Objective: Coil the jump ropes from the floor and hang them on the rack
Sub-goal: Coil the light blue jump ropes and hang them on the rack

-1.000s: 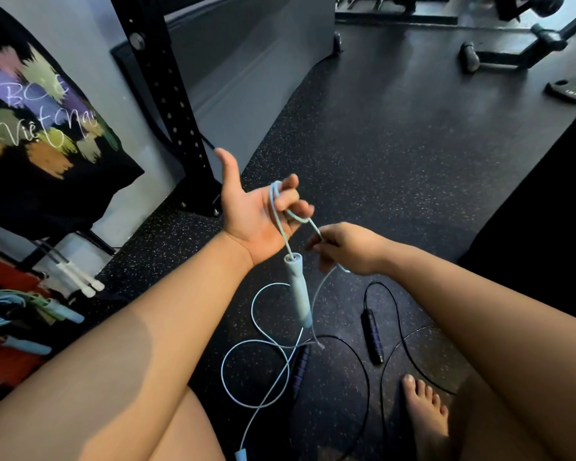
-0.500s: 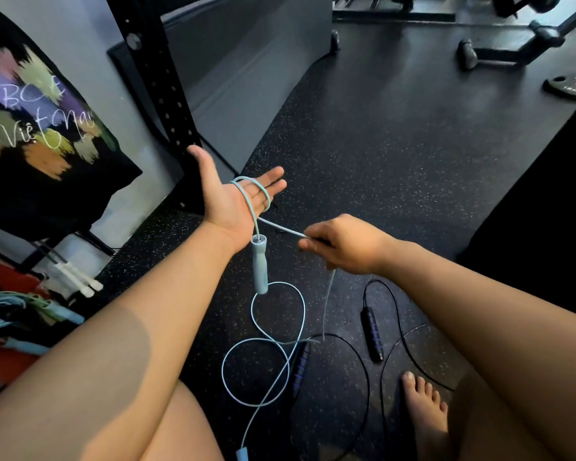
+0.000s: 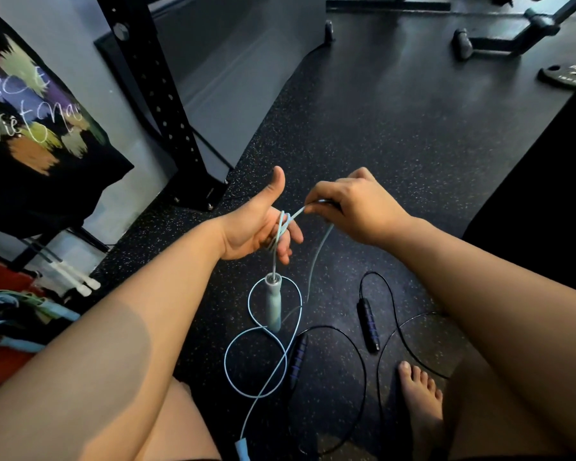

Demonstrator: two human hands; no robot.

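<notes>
A light blue jump rope [image 3: 261,341] is looped around the fingers of my left hand [image 3: 258,224], which is held palm up with the thumb raised. One of its handles [image 3: 274,302] dangles just below that hand. My right hand [image 3: 353,207] pinches the blue cord just right of the left fingers. The rest of the cord lies in loops on the floor, its other handle [image 3: 241,449] at the bottom edge. A black jump rope [image 3: 368,322] with dark handles lies uncoiled on the floor beside my bare foot [image 3: 419,394].
A black perforated rack upright [image 3: 160,104] stands bolted to the floor at left, beside a grey panel. Coiled pale ropes [image 3: 20,311] and white handles [image 3: 77,284] hang or rest at far left under a black printed cloth. Gym equipment and a weight plate [image 3: 566,76] lie far right.
My right hand has lifted the cord up and over the left fingers, adding a loop. The left hand has tilted, and the dangling handle hangs lower.
</notes>
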